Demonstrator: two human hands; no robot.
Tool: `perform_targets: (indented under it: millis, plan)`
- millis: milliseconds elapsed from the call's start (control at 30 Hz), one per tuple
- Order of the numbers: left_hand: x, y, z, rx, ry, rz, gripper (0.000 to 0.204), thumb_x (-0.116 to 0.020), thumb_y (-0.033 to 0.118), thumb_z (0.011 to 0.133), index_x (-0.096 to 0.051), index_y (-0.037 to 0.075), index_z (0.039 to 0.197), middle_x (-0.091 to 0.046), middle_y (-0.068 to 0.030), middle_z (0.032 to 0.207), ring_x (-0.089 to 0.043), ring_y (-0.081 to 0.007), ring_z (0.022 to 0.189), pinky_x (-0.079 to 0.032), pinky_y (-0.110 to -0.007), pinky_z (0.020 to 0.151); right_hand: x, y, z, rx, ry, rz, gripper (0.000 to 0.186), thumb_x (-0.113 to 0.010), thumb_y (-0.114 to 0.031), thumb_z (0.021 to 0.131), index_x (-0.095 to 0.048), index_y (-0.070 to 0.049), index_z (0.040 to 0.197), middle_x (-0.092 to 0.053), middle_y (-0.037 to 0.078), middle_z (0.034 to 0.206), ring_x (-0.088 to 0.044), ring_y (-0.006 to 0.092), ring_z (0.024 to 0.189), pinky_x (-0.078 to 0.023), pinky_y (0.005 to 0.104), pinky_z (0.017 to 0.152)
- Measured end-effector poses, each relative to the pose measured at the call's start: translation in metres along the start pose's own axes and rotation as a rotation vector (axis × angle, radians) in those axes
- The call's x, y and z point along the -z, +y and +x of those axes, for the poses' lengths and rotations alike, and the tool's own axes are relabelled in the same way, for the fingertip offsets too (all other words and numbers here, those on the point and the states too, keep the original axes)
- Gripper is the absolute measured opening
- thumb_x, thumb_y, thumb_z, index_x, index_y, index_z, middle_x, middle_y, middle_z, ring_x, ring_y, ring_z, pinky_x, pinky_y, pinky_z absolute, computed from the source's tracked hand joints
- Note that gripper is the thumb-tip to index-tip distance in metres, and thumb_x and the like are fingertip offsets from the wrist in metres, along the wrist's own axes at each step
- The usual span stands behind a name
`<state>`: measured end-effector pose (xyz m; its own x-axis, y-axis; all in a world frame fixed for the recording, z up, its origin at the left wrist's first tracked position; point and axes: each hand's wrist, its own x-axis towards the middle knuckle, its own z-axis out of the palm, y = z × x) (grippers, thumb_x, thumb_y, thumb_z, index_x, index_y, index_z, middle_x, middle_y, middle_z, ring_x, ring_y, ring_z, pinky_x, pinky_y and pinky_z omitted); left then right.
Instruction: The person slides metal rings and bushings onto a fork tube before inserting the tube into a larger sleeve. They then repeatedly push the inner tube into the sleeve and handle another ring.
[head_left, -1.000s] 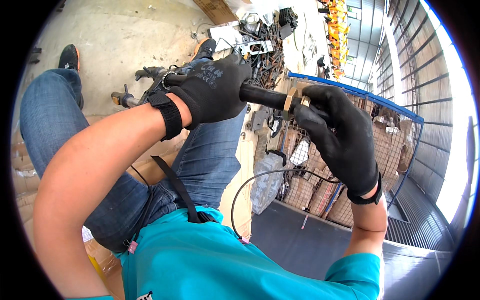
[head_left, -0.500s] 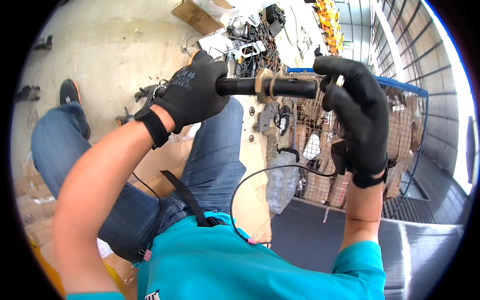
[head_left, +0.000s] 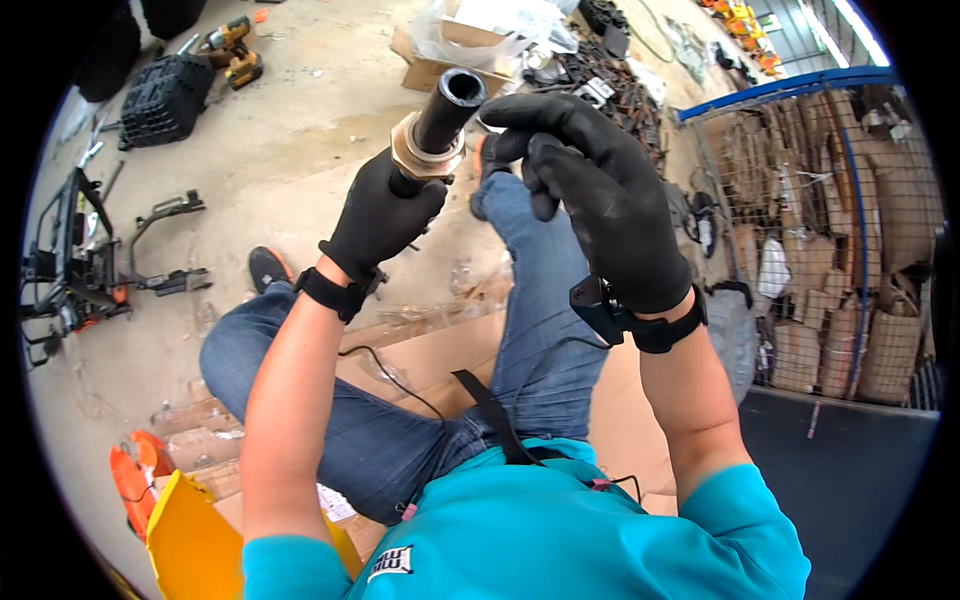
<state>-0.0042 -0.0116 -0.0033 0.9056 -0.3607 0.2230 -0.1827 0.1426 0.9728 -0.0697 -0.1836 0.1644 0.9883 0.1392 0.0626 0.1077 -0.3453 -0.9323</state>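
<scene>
My left hand, in a black glove, is closed around a black metal tube. The tube tilts up, and its hollow end shows. A brass-coloured hex nut sits around it, just above my left fingers. Beside the open end is my gloved right hand, apart from the tube. Its fingers are bent inward, and whatever they may hold is hidden behind them.
A yellow drill and a black crate lie at the far left, above a black metal frame. A blue-edged wire cage of flattened cardboard stands right. Metal parts are piled ahead.
The view has swung left. The tube has turned from lying level to pointing upward, its open end now toward me. My right hand's fingers have curled, and the light piece between them no longer shows.
</scene>
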Motion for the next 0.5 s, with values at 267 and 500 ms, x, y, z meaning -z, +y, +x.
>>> perform_targets:
  millis: [267, 500]
  plan:
    - [0.022, 0.001, 0.007, 0.089, -0.055, -0.028, 0.023, -0.071, 0.010, 0.089, -0.065, 0.001, 0.110, -0.071, -0.0049, 0.096, -0.066, -0.0116, 0.087, -0.053, -0.029, 0.075, -0.018, 0.013, 0.034, 0.299, -0.014, -0.234, 0.054, -0.081, -0.019, 0.084, -0.062, -0.007, 0.133, -0.061, 0.009, 0.102, -0.053, 0.0124, 0.073, -0.046, 0.0272, 0.064]
    - [0.022, 0.000, 0.013, -0.116, -0.098, 0.109, 0.011, -0.068, 0.001, 0.088, -0.069, -0.001, 0.099, -0.071, -0.0047, 0.094, -0.065, -0.0113, 0.086, -0.052, -0.028, 0.073, -0.027, 0.035, 0.049, 0.438, 0.016, -0.249, 0.056, -0.082, -0.019, 0.084, -0.062, -0.009, 0.136, -0.061, 0.002, 0.105, -0.048, 0.0071, 0.071, -0.044, 0.0230, 0.062]
